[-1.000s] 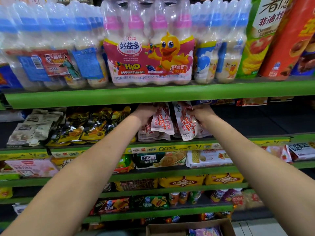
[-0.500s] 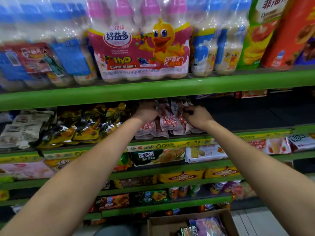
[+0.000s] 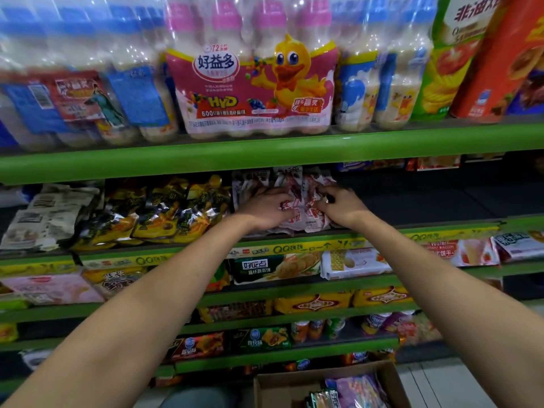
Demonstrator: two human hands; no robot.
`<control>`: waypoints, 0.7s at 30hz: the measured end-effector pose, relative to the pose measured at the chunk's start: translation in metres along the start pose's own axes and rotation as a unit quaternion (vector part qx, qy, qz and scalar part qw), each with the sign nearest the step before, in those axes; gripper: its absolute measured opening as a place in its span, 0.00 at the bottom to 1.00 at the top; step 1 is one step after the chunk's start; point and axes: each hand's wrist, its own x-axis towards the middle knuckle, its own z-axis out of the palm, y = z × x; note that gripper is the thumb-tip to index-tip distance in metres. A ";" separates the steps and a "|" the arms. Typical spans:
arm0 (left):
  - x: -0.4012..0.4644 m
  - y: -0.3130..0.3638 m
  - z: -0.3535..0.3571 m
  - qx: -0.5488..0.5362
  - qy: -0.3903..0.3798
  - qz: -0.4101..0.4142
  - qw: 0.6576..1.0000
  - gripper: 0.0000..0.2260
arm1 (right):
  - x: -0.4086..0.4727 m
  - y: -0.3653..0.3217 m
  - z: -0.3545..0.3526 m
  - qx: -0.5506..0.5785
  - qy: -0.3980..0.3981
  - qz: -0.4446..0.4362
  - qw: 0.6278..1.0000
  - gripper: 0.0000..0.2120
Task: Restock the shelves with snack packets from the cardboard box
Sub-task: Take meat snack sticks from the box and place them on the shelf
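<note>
Both hands have pushed the packets down flat since before.

Down low, the box (image 3: pixel 297 387) sits on the floor with a purple bag (image 3: pixel 357 390) inside. Farther up, the left hand (image 3: pixel 265 209) and right hand (image 3: pixel 343 206) curl their fingers on the red-and-white packets (image 3: pixel 297 214), pressing the pile onto the shelf (image 3: pixel 441 228). Up above stands a pink bottle pack (image 3: pixel 253 83).

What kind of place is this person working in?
Most likely a small grocery or convenience store: green shelves in tiers packed with goods, multipacks of bottled drinks on top, and a cardboard box of stock on the floor. Both hands arrange red-and-white snack packets.
</note>
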 end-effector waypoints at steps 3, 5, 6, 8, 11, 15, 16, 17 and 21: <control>-0.003 0.003 0.000 0.001 -0.007 -0.013 1.000 0.28 | -0.003 -0.002 0.003 -0.001 0.010 -0.005 1.000 0.26; -0.005 0.005 -0.003 0.003 -0.008 -0.015 1.000 0.28 | -0.006 -0.003 0.003 0.003 0.020 -0.008 1.000 0.25; -0.008 0.007 -0.005 0.002 -0.009 -0.012 1.000 0.28 | -0.009 -0.005 0.003 0.010 0.028 -0.014 0.999 0.25; -0.015 0.012 -0.012 -0.006 -0.003 -0.007 1.000 0.27 | -0.016 -0.009 0.000 0.025 0.049 -0.030 0.998 0.23; -0.039 0.023 -0.019 -0.055 0.056 0.003 0.997 0.23 | -0.039 -0.019 -0.005 0.050 0.096 -0.048 0.993 0.22; -0.097 0.037 -0.004 -0.188 0.123 0.067 0.972 0.15 | -0.098 -0.021 0.009 0.084 0.166 -0.092 0.978 0.19; -0.109 0.038 0.004 -0.227 0.118 0.071 0.964 0.12 | -0.114 -0.019 0.016 0.086 0.180 -0.098 0.975 0.18; -0.118 0.037 0.013 -0.263 0.107 0.066 0.956 0.10 | -0.129 -0.016 0.024 0.084 0.190 -0.102 0.973 0.18; -0.135 0.024 0.071 -0.343 0.033 0.023 0.938 0.06 | -0.176 0.012 0.065 0.084 0.173 -0.066 0.979 0.18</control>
